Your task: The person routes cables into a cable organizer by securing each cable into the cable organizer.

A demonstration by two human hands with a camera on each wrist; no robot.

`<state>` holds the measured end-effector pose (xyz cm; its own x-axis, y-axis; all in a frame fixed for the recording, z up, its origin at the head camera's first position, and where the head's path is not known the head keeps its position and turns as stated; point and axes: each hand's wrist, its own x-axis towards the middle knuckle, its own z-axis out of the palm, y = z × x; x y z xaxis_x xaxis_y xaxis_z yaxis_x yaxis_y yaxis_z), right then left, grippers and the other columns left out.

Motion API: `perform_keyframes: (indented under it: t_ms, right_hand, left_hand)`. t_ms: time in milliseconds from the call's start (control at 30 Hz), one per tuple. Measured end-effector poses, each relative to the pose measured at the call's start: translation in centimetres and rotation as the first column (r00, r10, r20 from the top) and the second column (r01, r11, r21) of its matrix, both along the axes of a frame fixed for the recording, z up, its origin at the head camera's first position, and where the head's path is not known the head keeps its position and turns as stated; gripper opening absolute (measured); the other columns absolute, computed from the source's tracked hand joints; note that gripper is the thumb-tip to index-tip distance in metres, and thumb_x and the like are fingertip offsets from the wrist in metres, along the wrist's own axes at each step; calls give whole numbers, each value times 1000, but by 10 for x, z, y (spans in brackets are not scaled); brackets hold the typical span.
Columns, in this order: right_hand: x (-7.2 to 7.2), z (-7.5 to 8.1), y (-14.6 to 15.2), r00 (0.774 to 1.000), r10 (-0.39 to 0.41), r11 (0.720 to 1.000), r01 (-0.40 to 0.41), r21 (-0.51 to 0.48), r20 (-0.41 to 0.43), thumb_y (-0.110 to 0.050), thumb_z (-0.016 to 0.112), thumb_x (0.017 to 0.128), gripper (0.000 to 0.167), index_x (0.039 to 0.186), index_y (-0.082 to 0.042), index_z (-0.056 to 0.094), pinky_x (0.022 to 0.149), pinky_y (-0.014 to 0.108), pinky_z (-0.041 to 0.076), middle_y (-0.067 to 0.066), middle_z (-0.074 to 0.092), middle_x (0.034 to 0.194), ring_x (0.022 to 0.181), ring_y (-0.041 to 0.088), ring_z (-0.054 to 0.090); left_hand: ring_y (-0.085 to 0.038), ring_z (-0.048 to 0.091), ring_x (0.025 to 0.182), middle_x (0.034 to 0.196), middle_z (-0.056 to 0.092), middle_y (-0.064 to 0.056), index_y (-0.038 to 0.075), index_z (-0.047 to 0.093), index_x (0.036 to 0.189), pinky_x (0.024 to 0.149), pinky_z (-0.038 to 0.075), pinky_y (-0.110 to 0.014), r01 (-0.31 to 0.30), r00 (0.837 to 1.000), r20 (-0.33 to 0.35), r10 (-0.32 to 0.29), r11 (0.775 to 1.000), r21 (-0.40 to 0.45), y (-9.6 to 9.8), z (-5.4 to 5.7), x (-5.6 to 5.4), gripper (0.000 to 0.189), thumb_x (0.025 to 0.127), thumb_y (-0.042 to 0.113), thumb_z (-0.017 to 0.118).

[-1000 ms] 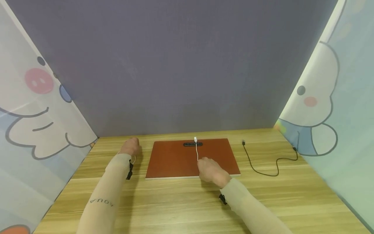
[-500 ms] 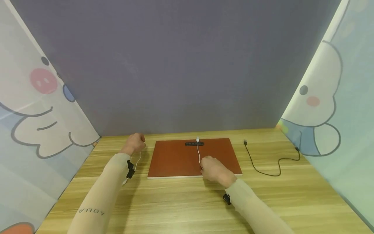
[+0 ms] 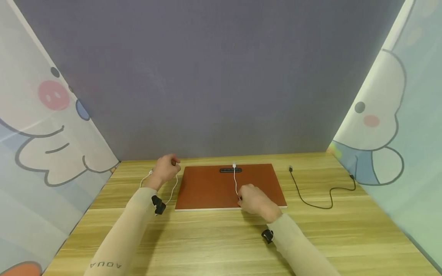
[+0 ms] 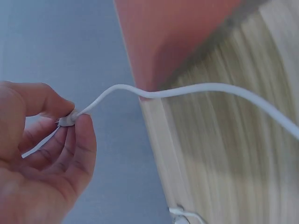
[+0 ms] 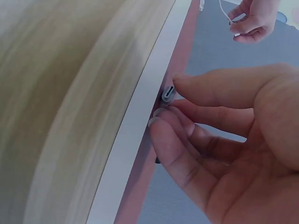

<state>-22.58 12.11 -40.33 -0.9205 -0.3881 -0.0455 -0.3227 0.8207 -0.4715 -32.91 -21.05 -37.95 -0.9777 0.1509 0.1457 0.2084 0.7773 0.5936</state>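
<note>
My left hand (image 3: pixel 167 168) is just off the board's left side, thumb and fingertips pinching a plug end (image 4: pixel 68 119) of a white cable (image 4: pixel 210 87); the cable trails down to the table. My right hand (image 3: pixel 253 200), at the front edge of the red-brown board (image 3: pixel 203 188), pinches the small oval metal plug (image 5: pixel 168 94) of another white cable. That white charging cable (image 3: pixel 235 180) runs back across the board, and its other plug (image 3: pixel 234 165) lies over a black slotted strip (image 3: pixel 226 170). The left hand's plug type cannot be told.
A black USB cable (image 3: pixel 312 205) lies curved on the wooden table (image 3: pixel 214 241) to the right. Near my left wrist is another white plug (image 3: pixel 150 172). A grey wall (image 3: pixel 221 84) closes off the back, with cartoon-printed panels (image 3: pixel 366 115) at both sides.
My left hand has moved right, toward the board, drawing the white cable with it and showing more of it. The right hand stays nearly in place at the board's front edge.
</note>
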Motion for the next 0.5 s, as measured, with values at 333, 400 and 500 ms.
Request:
perform_keyframes:
  t_ms: [333,400,500]
  right_hand:
    - [1,1,0,999,-23,1000,23,0,29,-1,67,92,21,72,-8,68,50,26,32,-4,45,58,50,9,37]
    - [1,1,0,999,-23,1000,23,-1,25,-1,67,92,20,73,-8,68,50,26,32,-4,46,59,51,9,37]
    - [1,1,-1,1000,-18,1000,18,-5,20,-2,68,92,19,74,-8,69,51,26,33,-4,48,59,51,9,38]
  left_hand:
    - [-28,63,89,98,66,-12,2,69,112,76,52,-43,37,999,-35,-32,987,155,31,-2,19,19,93,6,64]
    - [-26,63,87,95,66,-11,1,70,109,76,52,-41,49,998,-52,-41,985,164,37,-3,21,18,92,5,65]
    - [-25,64,86,92,66,-9,2,70,105,76,52,-41,53,996,-80,-40,984,169,46,-2,26,16,89,4,67]
